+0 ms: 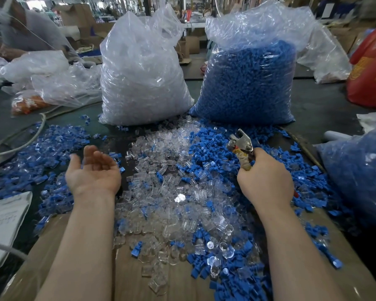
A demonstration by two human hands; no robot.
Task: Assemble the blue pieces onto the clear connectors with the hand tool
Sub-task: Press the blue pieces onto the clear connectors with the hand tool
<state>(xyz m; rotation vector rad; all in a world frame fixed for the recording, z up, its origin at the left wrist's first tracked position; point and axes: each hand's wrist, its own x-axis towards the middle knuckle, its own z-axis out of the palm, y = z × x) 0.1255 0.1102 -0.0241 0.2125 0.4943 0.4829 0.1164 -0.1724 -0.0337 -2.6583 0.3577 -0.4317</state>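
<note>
The right hand (pixel 267 181) is wrapping its fingers round the taped handles of a metal plier-like hand tool (pixel 241 146), whose silver head is pointing up and away over the table. Whether anything is sitting in the tool's tip cannot be told. The left hand (pixel 93 170) is lying palm up with its fingers loosely spread and holding nothing, hovering over the left side of the spread.

Between the two hands a loose heap of small clear plastic connectors (pixel 172 192) is covering the middle of the table, running down toward the near edge. Small blue plastic pieces (pixel 206 146) are lying scattered just right of that heap and around the tool hand, and a mixed pile of blue-and-clear parts (pixel 37 153) is lying to the left, beyond the open palm.

Further back, a tall clear plastic bag of clear connectors (pixel 141 79) is standing beside a clear plastic bag of blue pieces (pixel 248 83). A brown cardboard sheet (pixel 128 279) is showing under the near parts. A white sheet of paper (pixel 2 220) is lying at the left edge, and a red bag (pixel 371 70) is sitting at far right.
</note>
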